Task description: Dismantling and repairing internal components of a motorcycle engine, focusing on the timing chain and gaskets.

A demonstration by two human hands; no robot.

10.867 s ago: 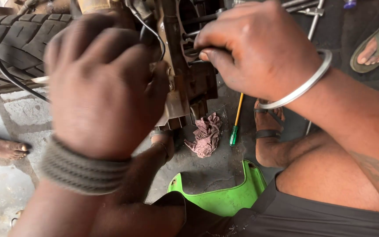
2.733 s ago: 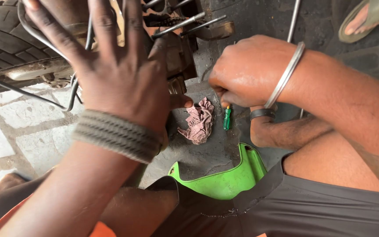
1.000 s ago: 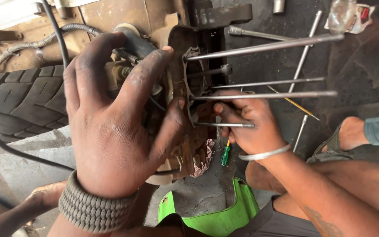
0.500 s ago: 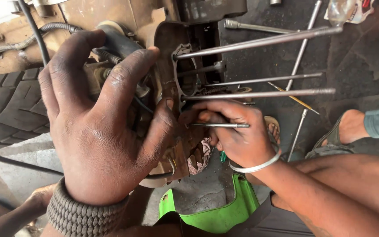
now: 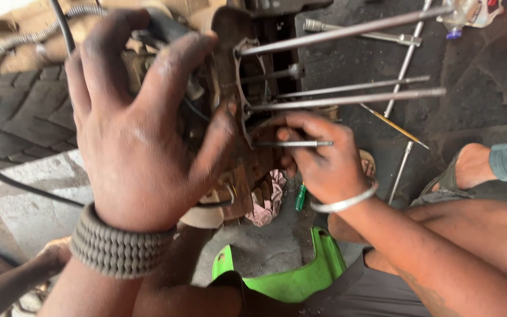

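Holding the engine block (image 5: 230, 105) steady while we pinch a short stud (image 5: 291, 144).

Our left hand (image 5: 142, 135) is splayed flat against the block, clasping nothing. Our right hand (image 5: 318, 161) has its fingertips clenched on the stud, which runs level from the grip into the block. Three long rods (image 5: 347, 97) jut out just above the grip; a pink rag (image 5: 268, 196) lies below it.

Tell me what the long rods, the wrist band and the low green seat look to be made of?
The long rods look like bare steel: grey, dull sheen, threaded tips. The wrist band on the left hand seems woven cord, ribbed and matte grey-brown. The low green seat is probably moulded plastic: bright, smooth, slightly glossy.
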